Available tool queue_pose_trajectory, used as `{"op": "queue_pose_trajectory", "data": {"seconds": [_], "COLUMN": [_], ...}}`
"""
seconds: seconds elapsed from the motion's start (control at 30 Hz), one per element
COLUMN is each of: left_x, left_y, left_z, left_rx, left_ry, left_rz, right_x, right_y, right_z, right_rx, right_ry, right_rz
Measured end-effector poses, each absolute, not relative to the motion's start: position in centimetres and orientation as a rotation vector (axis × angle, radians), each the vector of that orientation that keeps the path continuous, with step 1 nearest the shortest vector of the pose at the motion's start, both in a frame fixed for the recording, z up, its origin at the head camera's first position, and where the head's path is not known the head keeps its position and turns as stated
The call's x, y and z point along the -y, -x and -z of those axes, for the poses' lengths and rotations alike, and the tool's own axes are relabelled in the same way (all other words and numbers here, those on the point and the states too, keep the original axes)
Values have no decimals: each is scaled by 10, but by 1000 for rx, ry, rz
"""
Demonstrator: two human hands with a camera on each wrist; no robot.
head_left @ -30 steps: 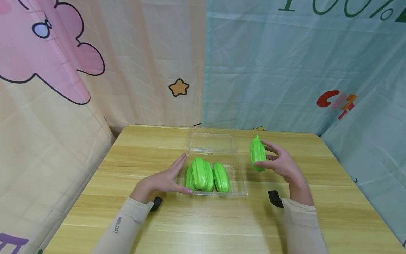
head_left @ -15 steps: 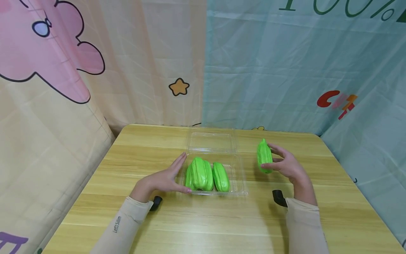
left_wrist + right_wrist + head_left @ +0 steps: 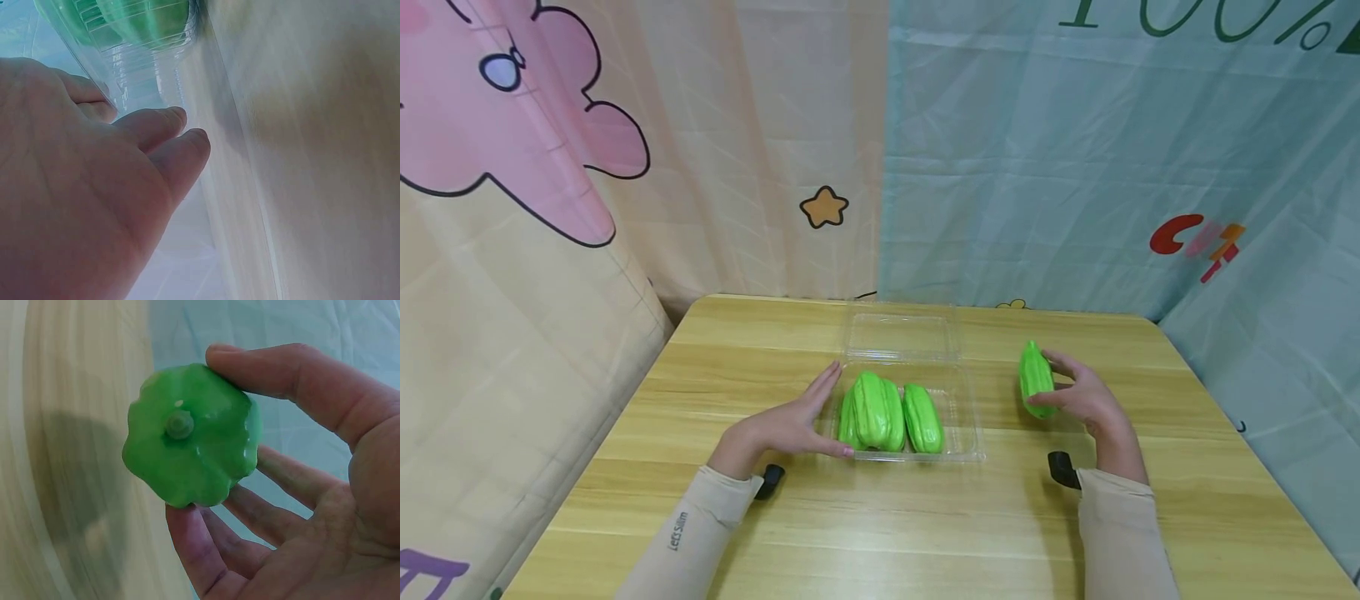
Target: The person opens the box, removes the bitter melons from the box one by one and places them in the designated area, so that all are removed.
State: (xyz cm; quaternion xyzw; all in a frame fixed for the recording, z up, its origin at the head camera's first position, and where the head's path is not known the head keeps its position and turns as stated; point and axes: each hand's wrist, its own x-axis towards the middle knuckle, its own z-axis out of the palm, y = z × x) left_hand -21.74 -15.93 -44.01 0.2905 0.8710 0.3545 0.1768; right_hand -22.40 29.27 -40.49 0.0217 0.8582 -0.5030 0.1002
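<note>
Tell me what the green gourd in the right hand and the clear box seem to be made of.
Green gourd: likely molded plastic, glossy, with highlights and a uniform colour; probably fake.
Clear box: thin transparent plastic, a hinged clamshell by the look; the wood-look table shows through it.

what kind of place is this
Likely a staged recording corner, not a kitchen: a wooden table hemmed in by cartoon-print curtains, with glossy green toy-like gourds in a clear plastic box.

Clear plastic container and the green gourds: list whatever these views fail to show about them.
- Head view: how many gourds lie in the container; they overlap.
- Left wrist view: container contents cut off by the top edge, blurred; left hand fills the frame.
- Right wrist view: held gourd shown end-on, its length hidden.
</note>
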Motion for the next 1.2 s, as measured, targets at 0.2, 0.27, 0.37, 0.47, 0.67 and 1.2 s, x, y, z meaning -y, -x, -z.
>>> {"op": "queue_pose_trajectory", "data": {"seconds": [0.2,0.27,0.37,0.47,0.67,1.2], "left_x": [159,159,159,159,159,159], "left_y": [217,217,217,216,215,215], "left_z": [439,438,437,436,435,434], "left_rx": [-2474,-2476,-2476,-2475,-2483,-2472], "left_ry": [-824,-824,-817,-823,-830,-826], "left_rz": [-997,-988,-974,-977,-975,-984], "right_x": [-299,-302,-307,-311,-321,-350], "right_y": [225,225,224,224,224,219], "right_z": [412,413,415,416,418,421], "right_rx": [-2535,-2537,-2557,-2586,-2649,-2704], "right_ry": [-115,-122,-145,-169,-215,-357], "right_rz": [1459,1456,1437,1406,1291,1161]}}
